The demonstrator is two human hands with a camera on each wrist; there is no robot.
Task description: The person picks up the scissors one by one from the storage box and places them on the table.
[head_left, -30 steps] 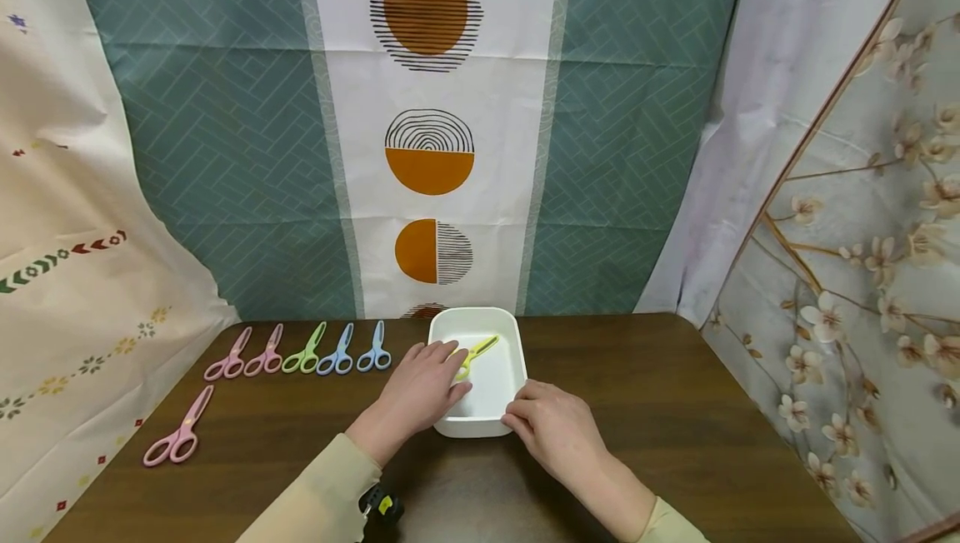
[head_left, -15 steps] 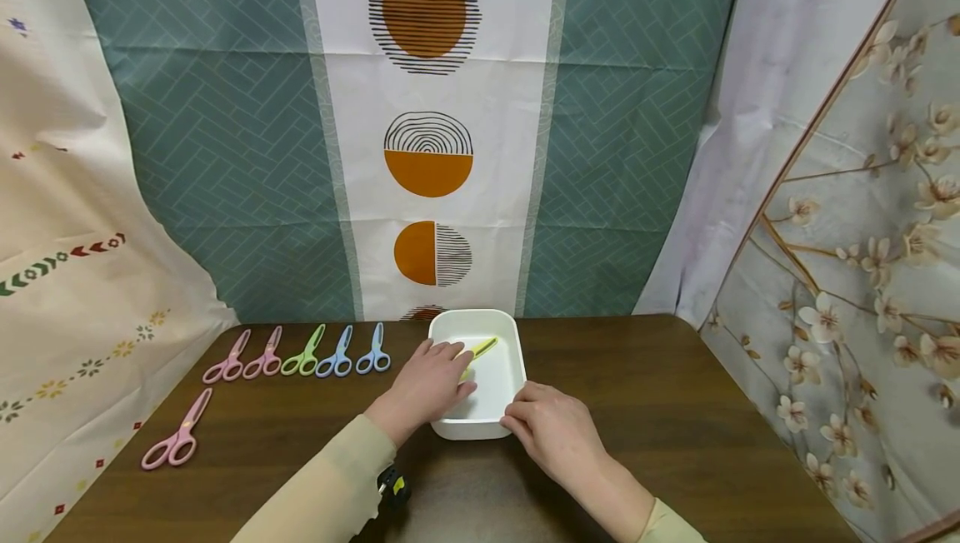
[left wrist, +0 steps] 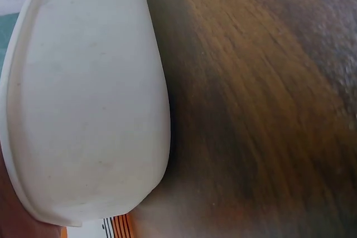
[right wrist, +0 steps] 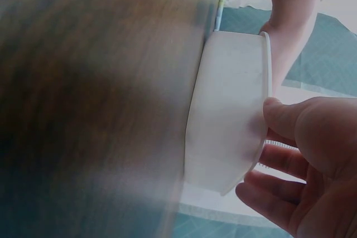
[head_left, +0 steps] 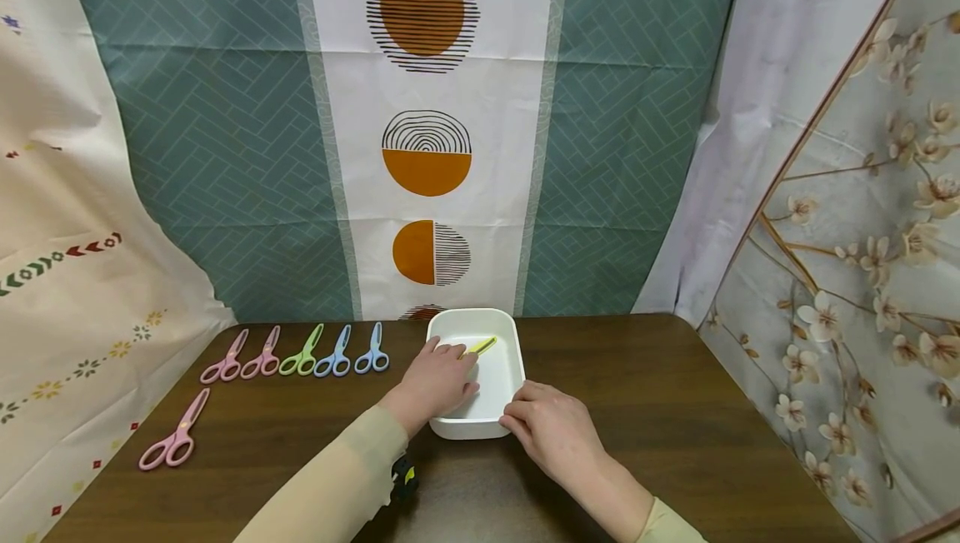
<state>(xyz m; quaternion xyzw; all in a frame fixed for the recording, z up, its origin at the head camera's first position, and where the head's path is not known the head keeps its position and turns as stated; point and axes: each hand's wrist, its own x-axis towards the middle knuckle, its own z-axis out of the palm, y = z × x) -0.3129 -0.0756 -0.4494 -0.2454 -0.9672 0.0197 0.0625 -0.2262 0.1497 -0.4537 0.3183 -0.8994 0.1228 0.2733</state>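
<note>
A white tray (head_left: 489, 430) stands at the table's middle. Inside it lies a pair of yellow scissors (head_left: 483, 346), blade end pointing to the far right. My left hand (head_left: 437, 383) reaches over the tray's left wall and covers the scissors' handles; I cannot tell whether its fingers grip them. My right hand (head_left: 552, 426) pinches the tray's near right rim. In the right wrist view its thumb (right wrist: 279, 116) presses at the rim. The left wrist view is mostly filled by the tray's outer wall (left wrist: 95, 98).
Two pink scissors (head_left: 225, 366), (head_left: 262, 360), a green pair (head_left: 302, 358) and two blue pairs (head_left: 333, 360), (head_left: 372, 357) form a row at the back left. Another pink pair (head_left: 176, 439) lies nearer on the left. Patterned cloths (head_left: 225, 151) hang behind the brown table (head_left: 660, 426).
My left hand has shifted to the right and farther over the scissors, covering their handles, which showed earlier. My right hand and the tray have stayed in place.
</note>
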